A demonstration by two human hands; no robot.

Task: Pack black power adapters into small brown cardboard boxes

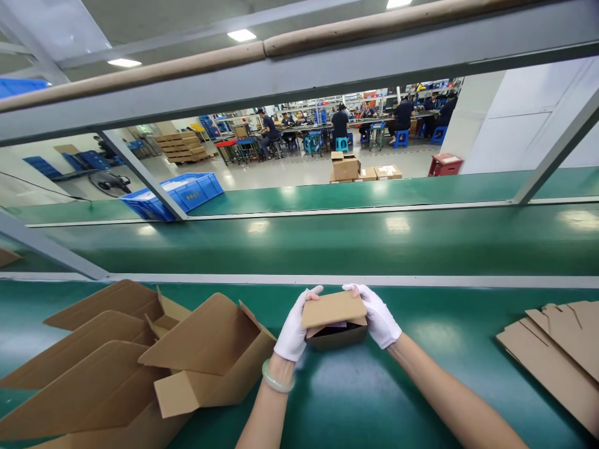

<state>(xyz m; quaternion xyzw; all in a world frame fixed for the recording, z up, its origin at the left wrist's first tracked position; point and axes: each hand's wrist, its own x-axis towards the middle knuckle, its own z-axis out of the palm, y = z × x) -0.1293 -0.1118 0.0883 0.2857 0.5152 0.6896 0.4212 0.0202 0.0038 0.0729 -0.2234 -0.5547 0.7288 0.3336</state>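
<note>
Between my hands is a small brown cardboard box [337, 338], its top flap partly lowered and a dark gap showing at the near side. Something pale inside the gap is too small to name. My left hand [296, 327], in a white glove with bare fingertips showing, grips the box's left side. On the opposite side, my right hand [375, 316], gloved the same way, holds the right edge near the flap. A pale green bangle [277, 378] circles my left wrist. Several open cardboard boxes [213, 355] stand to the left of my hands.
Flat cardboard sheets [556, 349] lie stacked at the right on the green work surface [444, 386]. A metal rail [355, 280] separates it from a green conveyor belt [327, 243]. Beyond sits a blue crate [187, 192]. An overhead beam [299, 75] crosses the view; people sit at distant benches.
</note>
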